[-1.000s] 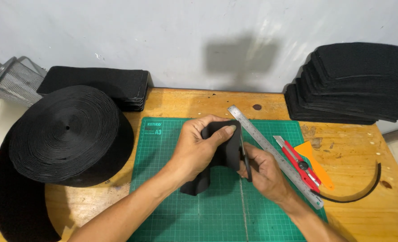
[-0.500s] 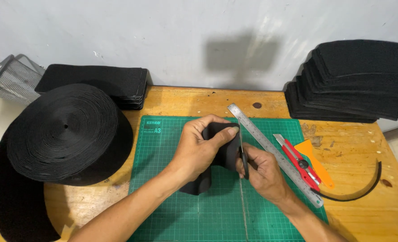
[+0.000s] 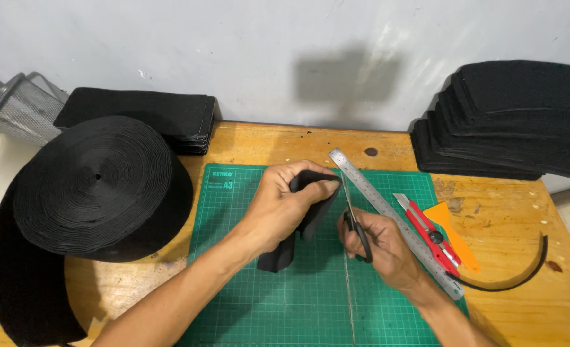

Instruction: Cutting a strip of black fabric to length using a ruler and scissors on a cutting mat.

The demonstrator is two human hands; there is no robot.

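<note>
fingers [image 3: 301,186] of the left hand [image 3: 285,205] are curled tight round a folded piece of black elastic webbing [image 3: 310,212], thumb pinching its far edge, and the fingers of the right hand [image 3: 381,247] are threaded through the dark loops of a pair of slim steel scissors [image 3: 352,212], closed narrow on the handles. the blades look nearly shut, their tips right at the pinched fold, though whether they are biting the cloth i cannot tell.

the webbing sits over the middle of the green gridded cutting mat [image 3: 246,302], lifted at the far end in the grip, its free end drooping to touch the mat on the near left. its long axis runs from far right down to near left, the folded end pointing away toward the wall. the scissors run near to far, tips away from the person.

to cut this cleanly, i'd say keep the fold taut and the blades square across the strip.

just right of the scissors lies a long steel ruler [image 3: 413,241] on a slant, then a red utility knife [image 3: 429,231] and an orange plastic scraper [image 3: 452,231]. a big roll of black webbing [image 3: 95,183] sits on the left of the wooden table [image 3: 509,212].
</note>
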